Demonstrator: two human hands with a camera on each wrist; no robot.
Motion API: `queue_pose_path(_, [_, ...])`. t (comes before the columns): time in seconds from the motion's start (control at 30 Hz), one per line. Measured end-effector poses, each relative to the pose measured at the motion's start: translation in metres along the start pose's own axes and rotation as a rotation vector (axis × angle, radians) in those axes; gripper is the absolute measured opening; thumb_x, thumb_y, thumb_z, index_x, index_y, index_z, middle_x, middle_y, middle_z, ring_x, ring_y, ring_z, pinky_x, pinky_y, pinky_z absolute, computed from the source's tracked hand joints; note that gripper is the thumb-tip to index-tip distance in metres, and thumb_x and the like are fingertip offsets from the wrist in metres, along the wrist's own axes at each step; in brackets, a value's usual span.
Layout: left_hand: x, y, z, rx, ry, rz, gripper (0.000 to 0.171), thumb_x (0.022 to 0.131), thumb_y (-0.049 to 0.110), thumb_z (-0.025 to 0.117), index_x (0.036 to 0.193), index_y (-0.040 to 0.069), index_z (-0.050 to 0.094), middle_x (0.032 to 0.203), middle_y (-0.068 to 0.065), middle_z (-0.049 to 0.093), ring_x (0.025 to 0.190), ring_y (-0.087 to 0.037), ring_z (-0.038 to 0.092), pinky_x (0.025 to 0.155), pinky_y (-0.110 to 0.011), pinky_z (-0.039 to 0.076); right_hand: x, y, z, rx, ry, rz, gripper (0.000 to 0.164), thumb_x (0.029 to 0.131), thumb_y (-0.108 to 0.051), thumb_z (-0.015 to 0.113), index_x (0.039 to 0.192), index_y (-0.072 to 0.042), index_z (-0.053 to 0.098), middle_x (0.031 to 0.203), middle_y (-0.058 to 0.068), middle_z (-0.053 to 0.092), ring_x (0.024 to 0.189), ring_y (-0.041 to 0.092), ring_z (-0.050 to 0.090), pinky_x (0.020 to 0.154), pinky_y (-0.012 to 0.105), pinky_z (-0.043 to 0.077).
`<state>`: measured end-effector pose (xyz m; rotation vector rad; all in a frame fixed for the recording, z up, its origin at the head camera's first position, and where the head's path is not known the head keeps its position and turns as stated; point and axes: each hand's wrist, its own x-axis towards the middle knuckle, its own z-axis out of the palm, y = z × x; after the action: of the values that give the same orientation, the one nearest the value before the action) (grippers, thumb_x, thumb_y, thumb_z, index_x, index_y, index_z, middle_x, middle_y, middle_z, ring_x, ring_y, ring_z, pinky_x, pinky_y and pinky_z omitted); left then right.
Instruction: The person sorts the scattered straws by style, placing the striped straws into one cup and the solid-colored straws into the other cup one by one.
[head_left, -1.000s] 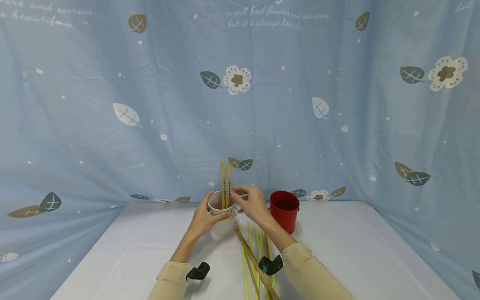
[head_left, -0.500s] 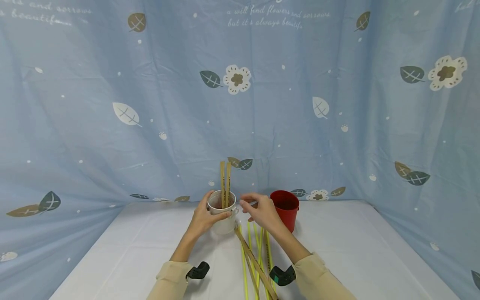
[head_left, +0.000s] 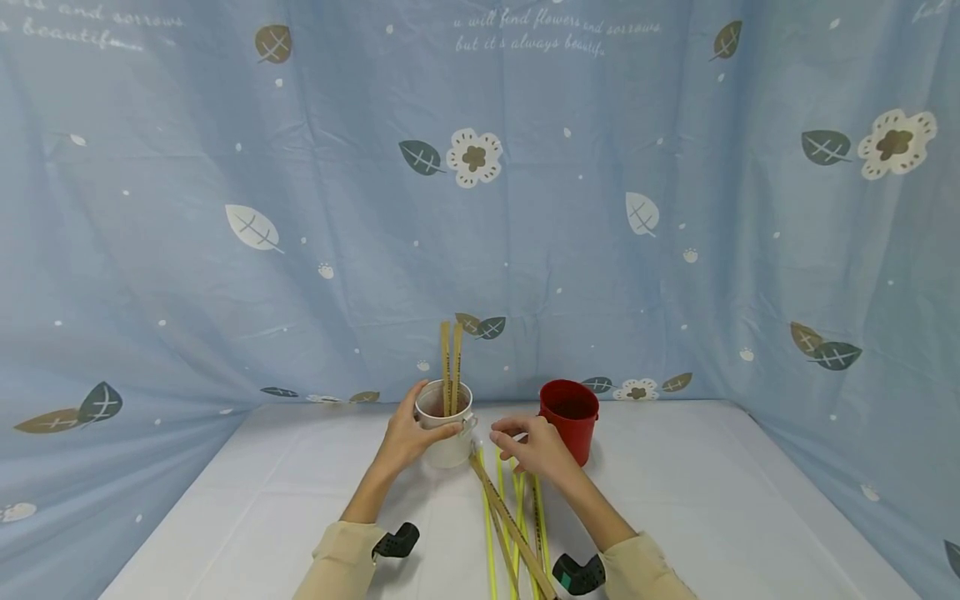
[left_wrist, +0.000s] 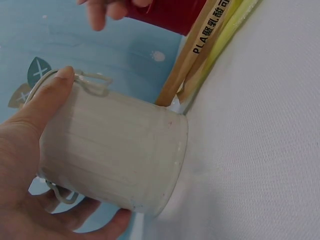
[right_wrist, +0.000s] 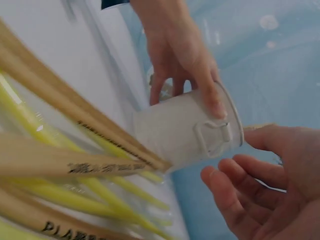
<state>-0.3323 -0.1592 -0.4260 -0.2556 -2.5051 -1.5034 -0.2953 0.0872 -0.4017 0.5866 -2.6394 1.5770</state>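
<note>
My left hand (head_left: 405,440) grips a small white metal bucket (head_left: 448,454) with wire handles, its thumb at the rim. Two brown paper-wrapped straws (head_left: 446,358) stand upright in that bucket. My right hand (head_left: 542,451) hovers with loosely bent fingers and nothing in them, between the white bucket and a red bucket (head_left: 576,435). Below it, brown paper-wrapped straws (head_left: 501,510) with printed lettering lie among several yellow straws (head_left: 490,542) on the table. The right wrist view shows the right hand's fingers (right_wrist: 250,182) apart from the white bucket (right_wrist: 170,125).
A white cloth covers the table (head_left: 712,508). Behind it hangs a blue curtain (head_left: 360,208) with leaf and flower prints. The red bucket stands upright at the back, right of the white one. Straw ends reach close to the white bucket's base.
My right hand has drawn away from the white bucket's rim, moving right and down toward the lying straws. The left hand and both buckets have stayed in place.
</note>
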Motion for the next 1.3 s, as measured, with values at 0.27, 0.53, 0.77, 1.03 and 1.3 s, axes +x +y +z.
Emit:
queue_pose_path(0.27, [0.001, -0.001, 0.000, -0.004, 0.004, 0.006, 0.105, 0.073, 0.044, 0.086, 0.156, 0.020, 0.026, 0.147, -0.016, 0.044, 0.130, -0.041, 0.051, 0.097, -0.054, 0.048, -0.005, 0.007, 0.002, -0.046, -0.064, 0.035, 0.031, 0.092, -0.028, 0.069, 0.114, -0.006, 0.071, 0.092, 0.017, 0.073, 0.074, 0.031, 0.069, 0.058, 0.042, 0.058])
queue_pose_path(0.53, [0.001, -0.002, 0.000, 0.002, 0.004, -0.003, 0.105, 0.073, 0.045, 0.085, 0.156, 0.021, 0.026, 0.148, -0.016, 0.043, 0.130, -0.041, 0.050, 0.097, -0.055, 0.047, -0.008, 0.005, 0.004, -0.161, -0.130, 0.049, 0.037, 0.090, -0.028, 0.071, 0.117, -0.002, 0.069, 0.083, 0.004, 0.067, 0.064, 0.024, 0.068, 0.053, 0.028, 0.051])
queue_pose_path(0.77, [0.001, -0.001, 0.000, 0.004, -0.002, -0.001, 0.104, 0.073, 0.045, 0.085, 0.156, 0.021, 0.026, 0.147, -0.017, 0.044, 0.130, -0.041, 0.050, 0.097, -0.054, 0.048, -0.012, 0.007, 0.010, -0.251, -0.187, 0.009, 0.037, 0.088, -0.024, 0.073, 0.116, 0.000, 0.069, 0.074, 0.000, 0.063, 0.054, 0.015, 0.062, 0.048, 0.023, 0.043])
queue_pose_path(1.03, [0.001, -0.001, 0.000, 0.004, -0.001, -0.007, 0.105, 0.073, 0.045, 0.085, 0.156, 0.022, 0.026, 0.147, -0.017, 0.044, 0.131, -0.040, 0.050, 0.097, -0.054, 0.048, -0.017, 0.003, 0.019, -0.353, -0.196, -0.002, 0.046, 0.084, -0.031, 0.078, 0.117, 0.000, 0.069, 0.071, -0.005, 0.062, 0.054, 0.006, 0.054, 0.052, 0.022, 0.044])
queue_pose_path(1.3, [0.001, 0.000, 0.000, 0.002, -0.002, -0.020, 0.106, 0.072, 0.045, 0.086, 0.156, 0.023, 0.025, 0.147, -0.017, 0.044, 0.133, -0.040, 0.049, 0.100, -0.055, 0.046, -0.022, 0.000, 0.025, -0.423, -0.207, 0.010, 0.051, 0.077, -0.033, 0.083, 0.114, -0.001, 0.070, 0.061, -0.007, 0.055, 0.055, 0.004, 0.044, 0.053, 0.021, 0.037])
